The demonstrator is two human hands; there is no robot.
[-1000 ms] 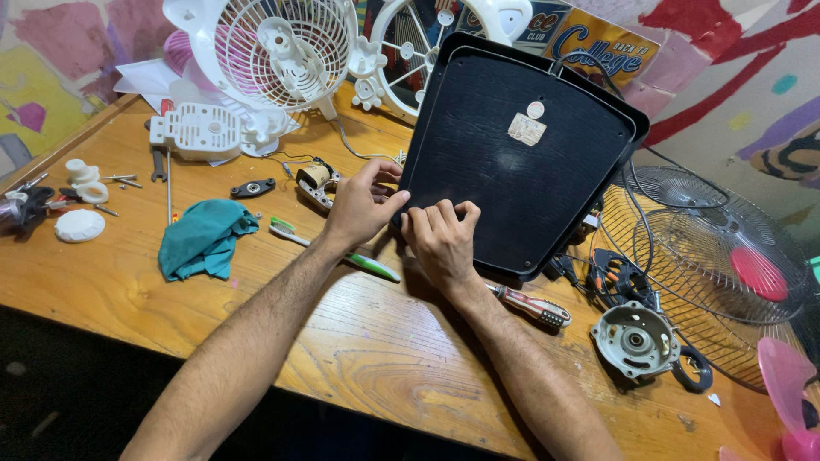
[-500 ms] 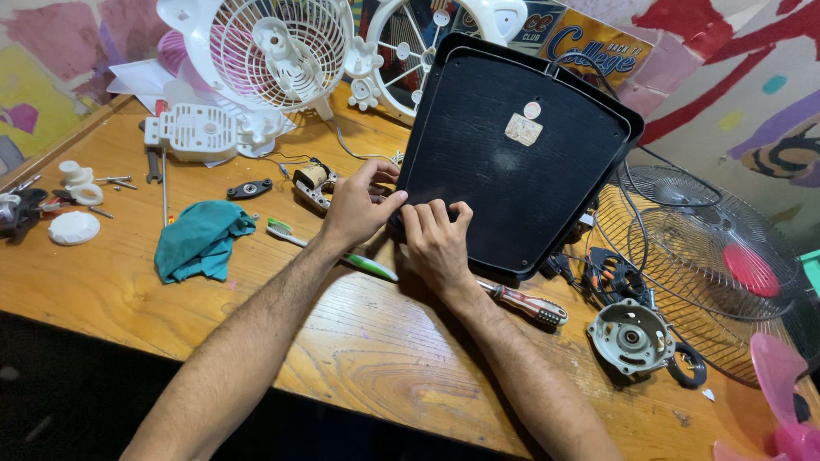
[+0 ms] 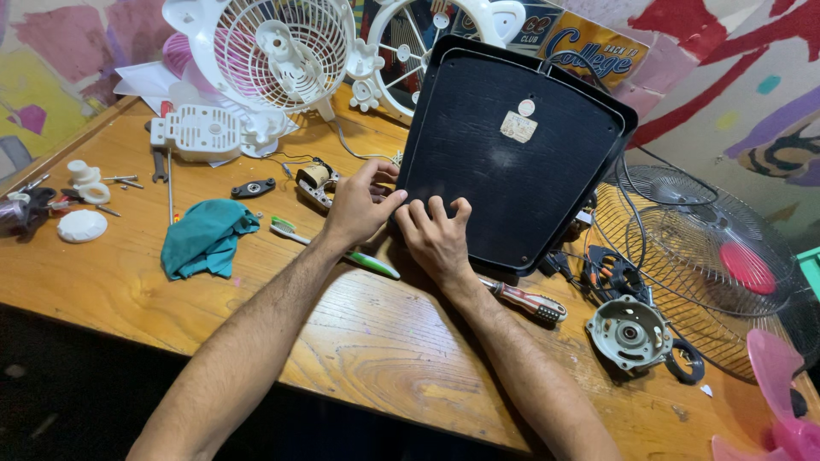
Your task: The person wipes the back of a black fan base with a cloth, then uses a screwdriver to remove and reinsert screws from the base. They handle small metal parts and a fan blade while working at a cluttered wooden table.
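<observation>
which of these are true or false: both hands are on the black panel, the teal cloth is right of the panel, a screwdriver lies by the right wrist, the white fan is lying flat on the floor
1. Both hands are on the black panel. True: the left hand grips its lower left edge and the right hand presses on its face.
2. The teal cloth is right of the panel. False: it lies on the wooden table, left of both hands.
3. A screwdriver lies by the right wrist. True.
4. The white fan lies flat on the floor. False: it stands on the table, at the far edge.
</observation>
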